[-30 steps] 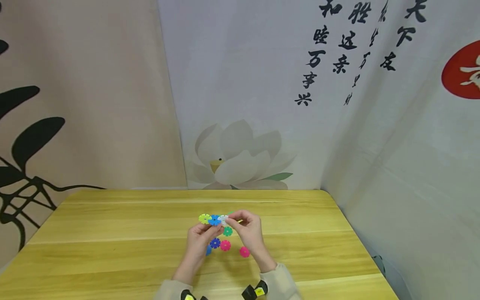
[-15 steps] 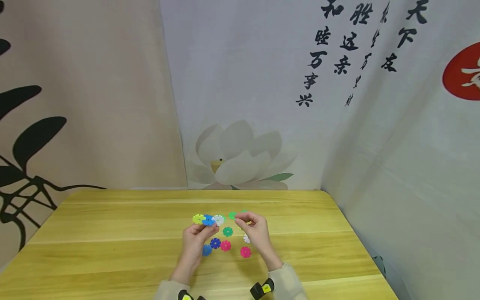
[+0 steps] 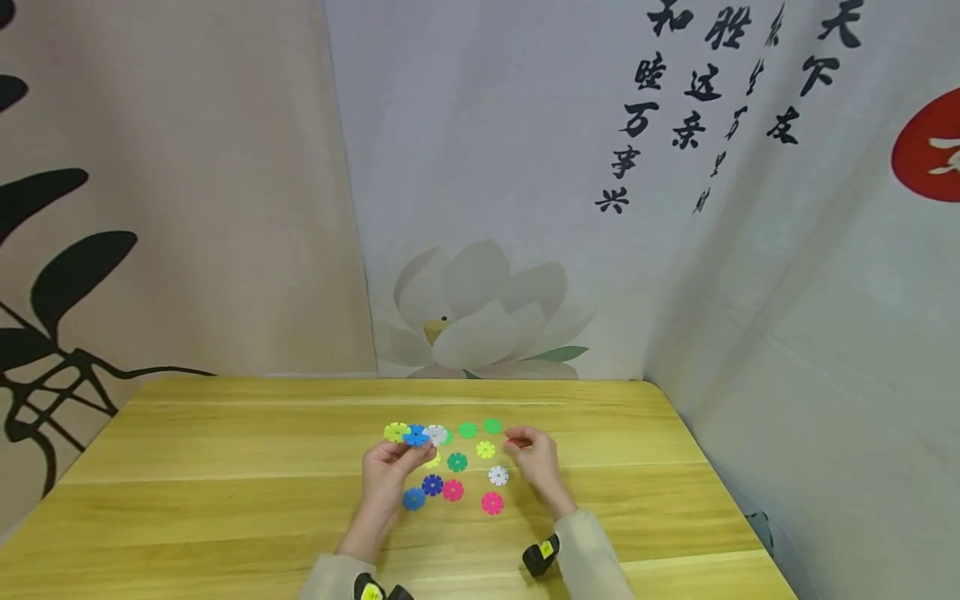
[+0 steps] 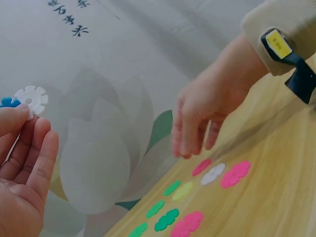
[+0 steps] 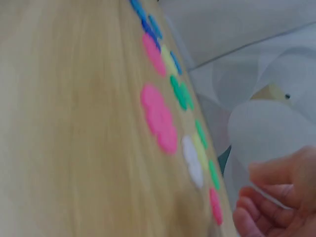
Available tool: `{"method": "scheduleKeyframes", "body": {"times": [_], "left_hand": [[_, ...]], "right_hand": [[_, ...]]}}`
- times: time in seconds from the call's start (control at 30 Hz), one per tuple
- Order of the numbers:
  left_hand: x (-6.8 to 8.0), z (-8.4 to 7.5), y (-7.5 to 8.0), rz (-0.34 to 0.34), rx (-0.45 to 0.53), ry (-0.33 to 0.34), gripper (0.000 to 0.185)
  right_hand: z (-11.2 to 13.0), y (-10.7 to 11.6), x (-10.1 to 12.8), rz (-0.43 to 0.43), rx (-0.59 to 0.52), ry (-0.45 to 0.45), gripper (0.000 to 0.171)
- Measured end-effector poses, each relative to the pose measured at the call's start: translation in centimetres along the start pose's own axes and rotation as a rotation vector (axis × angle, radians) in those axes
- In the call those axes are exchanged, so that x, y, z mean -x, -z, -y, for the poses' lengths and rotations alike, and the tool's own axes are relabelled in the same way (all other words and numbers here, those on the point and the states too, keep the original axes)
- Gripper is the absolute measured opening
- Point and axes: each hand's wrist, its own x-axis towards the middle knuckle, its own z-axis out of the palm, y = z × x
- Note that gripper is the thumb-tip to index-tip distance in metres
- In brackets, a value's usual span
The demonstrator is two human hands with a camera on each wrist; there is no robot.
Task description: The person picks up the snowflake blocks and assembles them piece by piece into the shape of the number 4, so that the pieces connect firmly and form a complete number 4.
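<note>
while left hand (image 3: pixel 390 467) pinching joined disc chain (image 3: pixel 415 434), right hand (image 3: pixel 534 461) curled over red disc (image 3: pixel 516 442), black calligraphy (image 3: pixel 637 117) behind

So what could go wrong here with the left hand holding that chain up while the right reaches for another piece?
The chain is held only at its blue disc by the left hand, so it might sag or unclip. The right hand, lowering onto the red disc, might nudge the yellow disc.

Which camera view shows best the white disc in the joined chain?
The left wrist view: white disc is sharp against the wall, above the left hand. The head view shows it tiny; the right wrist view misses it.
</note>
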Motion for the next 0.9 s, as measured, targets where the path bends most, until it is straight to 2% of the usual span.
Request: {"method": "scheduleKeyframes", "body": {"times": [0.27, 0.67, 0.8, 0.9], "left_hand": [[0.1, -0.2, 0.0, 0.008, -0.004, -0.008, 0.01], [0.0, -0.5, 0.0, -0.013, -0.011, 0.006, 0.007], [0.0, -0.5, 0.0, -0.009, -0.014, -0.001, 0.009], [0.0, -0.4, 0.0, -0.008, -0.013, -0.003, 0.01]], "right_hand": [[-1.5, 0.3, -1.0, 0.042, 0.166, -0.025, 0.023], [-1.0, 0.7, -1.8, 0.112, 0.272, -0.041, 0.021], [-0.8, 0.9, -2.0, 0.12, 0.268, -0.081, 0.022], [-0.8, 0.9, -2.0, 0.114, 0.205, -0.123, 0.021]]}}
